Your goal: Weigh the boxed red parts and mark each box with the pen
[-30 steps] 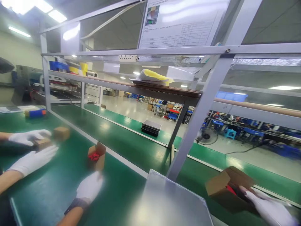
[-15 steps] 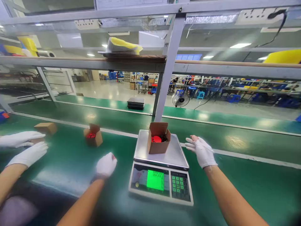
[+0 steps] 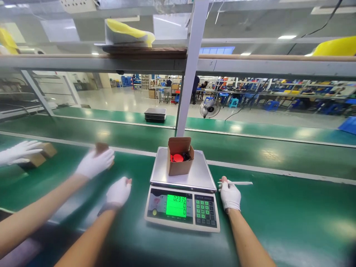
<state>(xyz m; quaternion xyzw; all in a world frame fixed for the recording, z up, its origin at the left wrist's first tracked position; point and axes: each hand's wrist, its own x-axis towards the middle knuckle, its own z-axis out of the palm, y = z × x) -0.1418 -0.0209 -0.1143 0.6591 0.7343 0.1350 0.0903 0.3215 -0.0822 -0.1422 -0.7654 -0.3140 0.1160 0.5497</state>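
An open cardboard box (image 3: 179, 168) with a red round item (image 3: 178, 158) and black parts inside stands on the steel pan of a digital scale (image 3: 182, 207). The green display (image 3: 176, 205) reads about 0.2315. To the right of the pan, my gloved right hand (image 3: 230, 194) is closed on a slim white pen-like stick (image 3: 241, 183) that points right. My gloved left hand (image 3: 119, 191), left of the scale, hovers with curled fingers; whatever they may hold is hidden.
At left, a co-worker's gloved hand (image 3: 96, 161) grips a small cardboard box (image 3: 102, 147); their other hand (image 3: 20, 152) is by more boxes (image 3: 49, 149). A shelf post (image 3: 190, 70) rises behind the scale. Another scale (image 3: 155, 114) sits farther back on the green surface.
My right hand has come closer to the scale and its fingers have closed round the white stick. The display rose from about 0.0505. A co-worker's hand reached right onto the left-hand box.
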